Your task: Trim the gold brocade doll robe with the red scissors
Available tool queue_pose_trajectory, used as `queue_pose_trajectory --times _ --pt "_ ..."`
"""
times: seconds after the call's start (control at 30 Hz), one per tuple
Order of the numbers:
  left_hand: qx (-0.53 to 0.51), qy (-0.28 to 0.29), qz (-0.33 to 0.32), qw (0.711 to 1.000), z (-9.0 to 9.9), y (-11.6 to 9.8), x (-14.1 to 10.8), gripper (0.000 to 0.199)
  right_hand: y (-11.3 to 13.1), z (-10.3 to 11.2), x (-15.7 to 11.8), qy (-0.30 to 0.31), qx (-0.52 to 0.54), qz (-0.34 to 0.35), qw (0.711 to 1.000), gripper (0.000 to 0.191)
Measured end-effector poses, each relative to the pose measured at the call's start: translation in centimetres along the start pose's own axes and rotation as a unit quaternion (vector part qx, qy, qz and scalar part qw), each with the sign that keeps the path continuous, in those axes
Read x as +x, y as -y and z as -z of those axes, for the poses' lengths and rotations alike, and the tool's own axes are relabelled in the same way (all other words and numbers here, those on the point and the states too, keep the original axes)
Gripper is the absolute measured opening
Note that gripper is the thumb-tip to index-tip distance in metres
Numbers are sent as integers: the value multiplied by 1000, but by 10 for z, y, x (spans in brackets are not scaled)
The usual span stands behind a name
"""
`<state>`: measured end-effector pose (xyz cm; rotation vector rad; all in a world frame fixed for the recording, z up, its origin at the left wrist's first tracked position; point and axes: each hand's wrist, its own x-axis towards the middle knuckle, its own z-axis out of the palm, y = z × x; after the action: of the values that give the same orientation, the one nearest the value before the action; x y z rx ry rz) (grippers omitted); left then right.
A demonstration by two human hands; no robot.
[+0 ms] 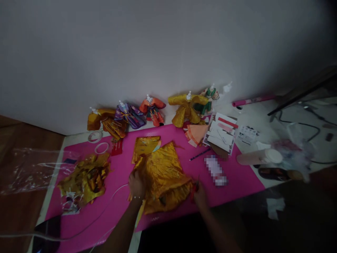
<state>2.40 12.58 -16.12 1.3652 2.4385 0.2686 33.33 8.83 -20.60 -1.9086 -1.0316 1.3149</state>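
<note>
Holding red-handled scissors in the right hand, with fingers closed round the handles, just beside the right edge of the golden cloth. Touching that cloth's left edge with the left hand, with fingers curled in; too dim to tell whether pinching a fold or only resting. Cloth: spread rumpled on the pink mat, between both hands, with a folded golden piece just behind its upper left. Farther left on mat: heap of golden scraps. Right of cloth: slim dark stick, pixelated object, stack of papers. Along the wall, left to right: small golden robe, purple robe, orange robe, second golden robe, green robe.
</note>
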Motion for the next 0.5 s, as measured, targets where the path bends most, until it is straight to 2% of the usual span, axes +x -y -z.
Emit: queue_pose_trajectory --times 0.1,0.3,0.5 --pt "33 15 60 998 10 -1 17 45 -1 12 -7 4 -3 -24 1000 28" --pt "38 118 112 986 20 2 21 42 -6 30 -13 16 -4 -47 999 27" --pt "-4 131 125 984 27 11 19 40 -26 32 -16 33 -15 -45 998 26"
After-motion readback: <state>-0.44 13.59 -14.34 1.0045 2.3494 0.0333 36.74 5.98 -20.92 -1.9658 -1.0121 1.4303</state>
